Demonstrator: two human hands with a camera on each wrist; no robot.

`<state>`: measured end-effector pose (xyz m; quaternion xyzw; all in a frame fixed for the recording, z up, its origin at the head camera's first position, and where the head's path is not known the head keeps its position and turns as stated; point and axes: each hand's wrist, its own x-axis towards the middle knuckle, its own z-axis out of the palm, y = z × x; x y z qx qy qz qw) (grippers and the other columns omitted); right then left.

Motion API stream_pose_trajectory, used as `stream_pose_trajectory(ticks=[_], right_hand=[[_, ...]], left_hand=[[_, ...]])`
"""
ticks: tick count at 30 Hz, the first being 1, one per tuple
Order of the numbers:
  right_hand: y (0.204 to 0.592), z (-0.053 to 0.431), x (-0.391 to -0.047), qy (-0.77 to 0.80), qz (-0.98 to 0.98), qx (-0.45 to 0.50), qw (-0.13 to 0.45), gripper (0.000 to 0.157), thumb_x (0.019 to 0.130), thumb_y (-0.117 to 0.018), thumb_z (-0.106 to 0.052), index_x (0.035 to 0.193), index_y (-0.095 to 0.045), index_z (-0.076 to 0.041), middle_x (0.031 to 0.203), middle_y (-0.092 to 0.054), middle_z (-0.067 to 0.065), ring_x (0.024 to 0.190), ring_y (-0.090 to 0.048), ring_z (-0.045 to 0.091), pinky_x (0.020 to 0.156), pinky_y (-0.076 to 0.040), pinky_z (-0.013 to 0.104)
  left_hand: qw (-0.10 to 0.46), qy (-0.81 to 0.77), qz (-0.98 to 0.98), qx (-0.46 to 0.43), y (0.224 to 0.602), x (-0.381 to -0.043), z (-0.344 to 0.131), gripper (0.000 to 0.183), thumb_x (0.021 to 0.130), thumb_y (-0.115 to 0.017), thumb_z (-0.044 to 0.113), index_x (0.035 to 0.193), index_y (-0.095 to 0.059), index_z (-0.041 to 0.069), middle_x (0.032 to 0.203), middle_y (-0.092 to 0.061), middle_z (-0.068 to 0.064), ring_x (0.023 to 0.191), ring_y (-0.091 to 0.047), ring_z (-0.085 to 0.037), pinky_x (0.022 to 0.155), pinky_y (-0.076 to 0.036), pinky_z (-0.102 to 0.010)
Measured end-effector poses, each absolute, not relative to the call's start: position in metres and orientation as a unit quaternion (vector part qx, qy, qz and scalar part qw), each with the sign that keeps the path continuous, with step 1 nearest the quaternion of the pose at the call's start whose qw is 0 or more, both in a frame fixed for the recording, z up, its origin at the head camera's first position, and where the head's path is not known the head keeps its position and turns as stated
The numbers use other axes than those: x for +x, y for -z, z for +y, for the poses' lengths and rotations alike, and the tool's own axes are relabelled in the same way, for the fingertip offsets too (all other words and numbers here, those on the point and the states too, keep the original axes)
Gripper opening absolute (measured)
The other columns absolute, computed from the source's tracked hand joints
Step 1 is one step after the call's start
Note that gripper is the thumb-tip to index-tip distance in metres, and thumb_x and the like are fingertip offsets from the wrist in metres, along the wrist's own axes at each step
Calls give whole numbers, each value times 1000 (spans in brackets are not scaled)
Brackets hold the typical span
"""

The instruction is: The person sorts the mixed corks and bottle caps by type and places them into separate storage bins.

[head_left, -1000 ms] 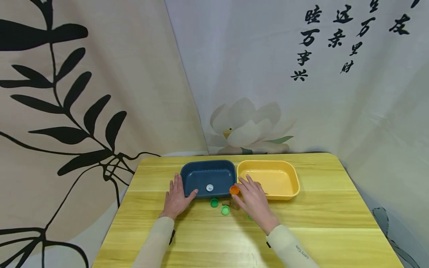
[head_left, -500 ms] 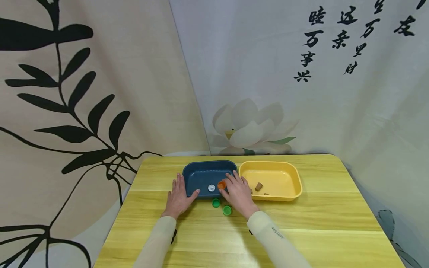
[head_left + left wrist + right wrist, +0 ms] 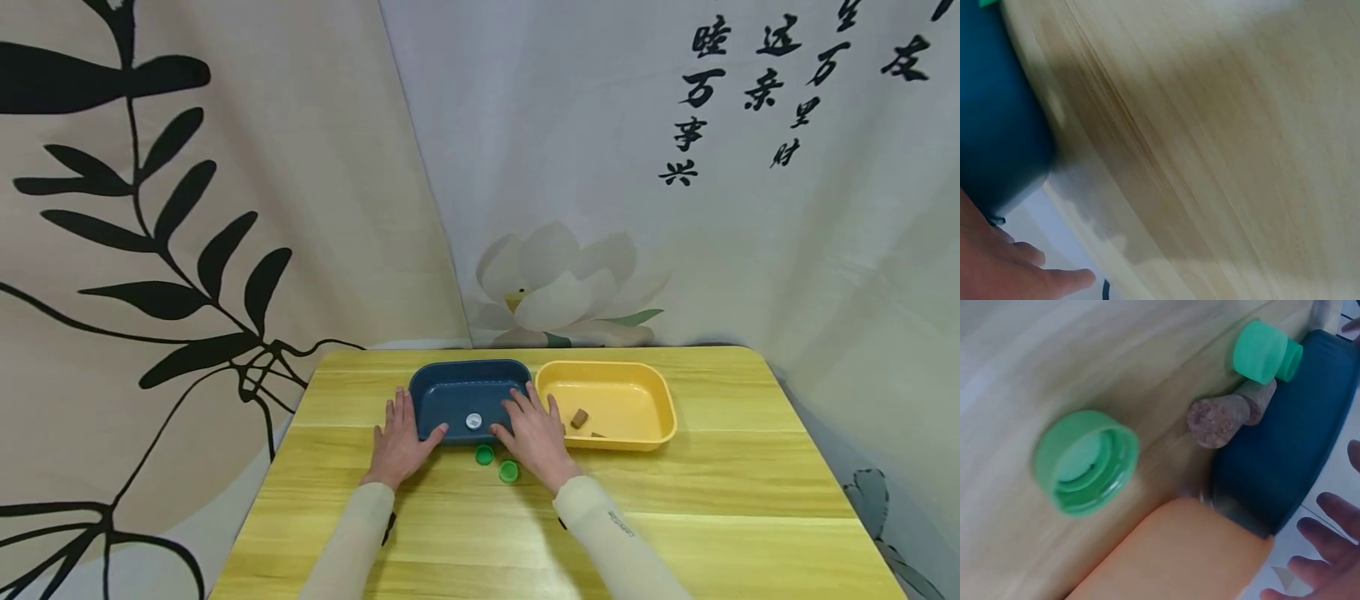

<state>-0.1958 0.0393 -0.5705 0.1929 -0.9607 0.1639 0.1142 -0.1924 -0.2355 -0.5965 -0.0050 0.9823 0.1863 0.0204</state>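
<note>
My left hand (image 3: 401, 446) rests with straight fingers along the left front corner of a blue tray (image 3: 468, 392). Over that tray's right end is my right hand (image 3: 538, 442), its fingers (image 3: 1325, 540) spread and nothing visible between them. An orange cap, seen earlier, is out of sight. A white cap (image 3: 473, 421) lies inside the blue tray. Just in front of it are two green caps (image 3: 483, 454) on the table. The right wrist view also shows a nearer green cap (image 3: 1088, 462) and two corks (image 3: 1217, 422) beside the blue wall.
A yellow tray (image 3: 600, 387) stands right of the blue one, with several cork pieces (image 3: 579, 418) in it. Both trays sit near the back of a wooden table (image 3: 720, 483). A printed curtain (image 3: 570, 167) hangs behind.
My right hand moved left from the gap between the trays, carrying the orange cap over the blue tray. The cap then passed out of view as the fingers loosened. My left hand stayed put.
</note>
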Motion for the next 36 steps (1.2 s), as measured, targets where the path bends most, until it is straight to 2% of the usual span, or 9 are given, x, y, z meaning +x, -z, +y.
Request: stream_pose_trajectory(ticks=[5,13,19,27,36], right_hand=[[566,57,-180,-196,-951,202,129,49,99,-68,-45,134,-69,-11,149,-58,11,148,-40,37,113,-34,68],[572,91,-154,-217,-940,205,166,48,99,-70,-39,135,-66,-8,144,-61,13,141,-48,39,109,-41,63],[580,108,-135,-239,-922,235,191,53,95,-77,-31,139,-63,-5,138,-65,15,128,-60,39,98,-52,61],[588,123,-120,-231,-930,247,141,53,96,-74,-40,138,-64,-8,133,-68,13,119,-66,34,98,-53,57],[603,138,-116,-197,-949,237,71,63,90,-78,-48,137,-65,-7,134,-67,14,120,-64,36,95,-54,56]], left_hand=[[19,-186,982,-3,595,-191,-238,113,95,-45,77,164,-3,-2,173,4,-17,157,-8,-42,116,-15,-75],[-11,-195,981,-3,593,-195,-238,103,101,-41,72,164,-10,-2,171,-13,-21,156,-17,-41,118,-17,-71],[-2,-188,982,-11,593,-199,-235,102,101,-41,70,164,-7,-3,172,-7,-20,157,-12,-41,118,-17,-71],[-13,-195,981,-16,598,-199,-234,104,101,-48,66,163,-7,-6,172,-2,-22,156,-10,-44,115,-19,-76],[-7,-198,980,-16,604,-205,-231,105,100,-48,67,163,-7,-6,172,0,-21,157,-8,-44,114,-19,-76]])
